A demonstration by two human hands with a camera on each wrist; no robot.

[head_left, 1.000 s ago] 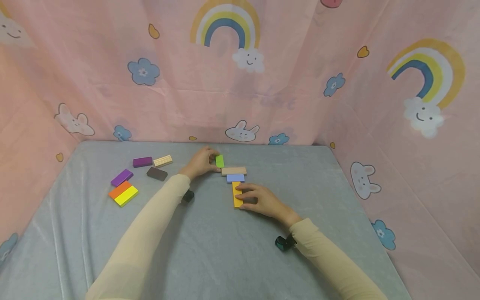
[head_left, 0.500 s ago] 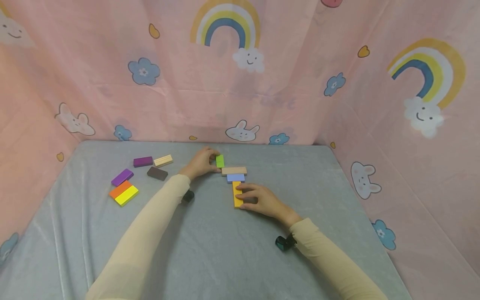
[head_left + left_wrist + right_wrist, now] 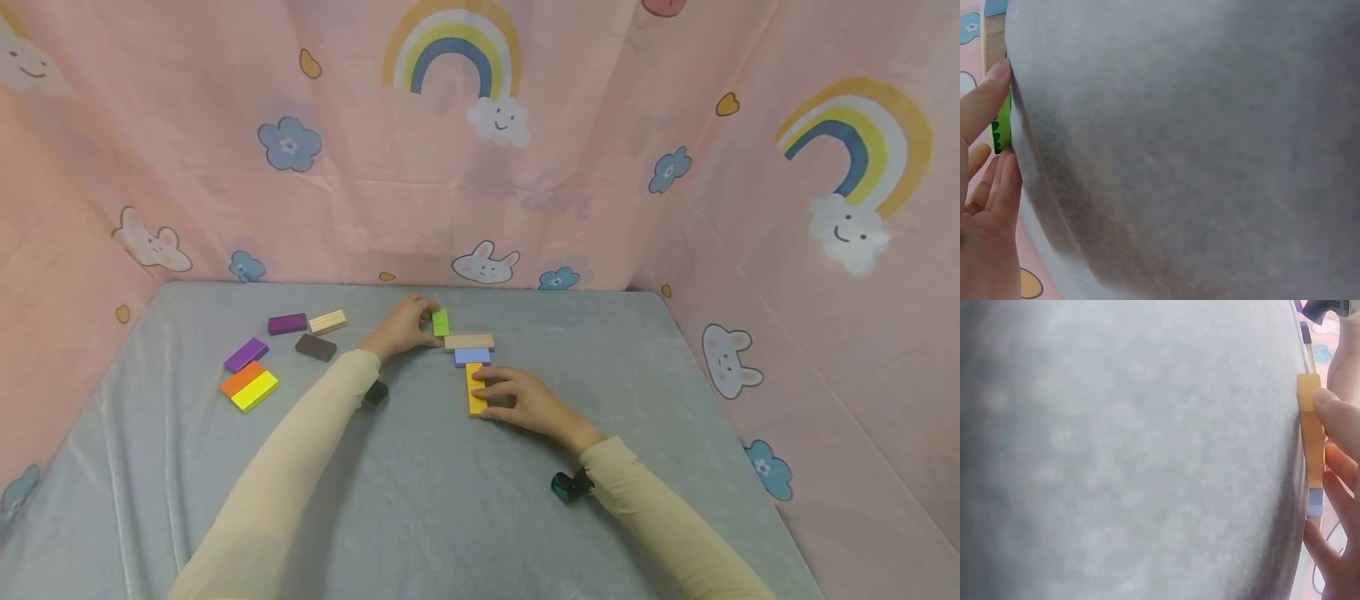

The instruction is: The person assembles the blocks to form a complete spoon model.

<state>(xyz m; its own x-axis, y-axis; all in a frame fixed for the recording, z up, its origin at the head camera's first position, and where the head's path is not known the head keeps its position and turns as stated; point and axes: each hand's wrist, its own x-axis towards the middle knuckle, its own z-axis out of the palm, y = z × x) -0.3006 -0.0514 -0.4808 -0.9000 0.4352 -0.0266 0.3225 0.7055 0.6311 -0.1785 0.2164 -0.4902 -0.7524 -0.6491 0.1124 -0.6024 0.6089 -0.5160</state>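
My left hand (image 3: 402,325) holds a small green block (image 3: 440,322) at the back of the table. In the left wrist view its thumb is at one end of the block and its fingertips are at the other. A tan wooden block (image 3: 469,342) lies crosswise just in front, then a shorter blue block (image 3: 472,357). An orange-yellow block (image 3: 476,402) continues the row lengthwise toward me. My right hand (image 3: 528,400) grips this last block from the right, thumb at its near end, fingers over its side and top.
Left on the grey cloth (image 3: 420,500) lie an orange block (image 3: 243,379) and a yellow block (image 3: 255,392) side by side. Around them are two purple blocks (image 3: 246,355), a dark brown block (image 3: 316,347) and a striped pale block (image 3: 327,322). A pink curtain (image 3: 375,208) stands behind.
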